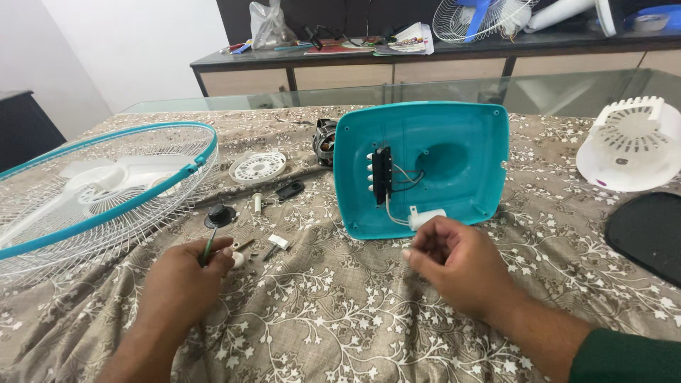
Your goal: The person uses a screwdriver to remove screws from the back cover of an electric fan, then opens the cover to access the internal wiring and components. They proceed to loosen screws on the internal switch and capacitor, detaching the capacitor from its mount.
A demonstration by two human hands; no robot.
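A teal plastic fan base cover (461,135) stands tilted on the patterned cloth, its inside facing me, with a black switch block (381,175) and wires. A white capacitor (427,217) hangs on wires at its lower edge. My right hand (457,266) is just below it, fingertips pinched near the capacitor; what they hold is hidden. My left hand (186,280) grips a thin green-handled screwdriver (208,247). Small screws and a white part (278,242) lie beside it, with a black knob (220,214) just above.
A wire fan guard with a teal rim (106,195) and white blades lies at the left. A round white grille disc (257,167), the motor (325,140), a white motor housing (631,145) and a black oval plate (649,234) surround the cover. A cluttered counter stands behind.
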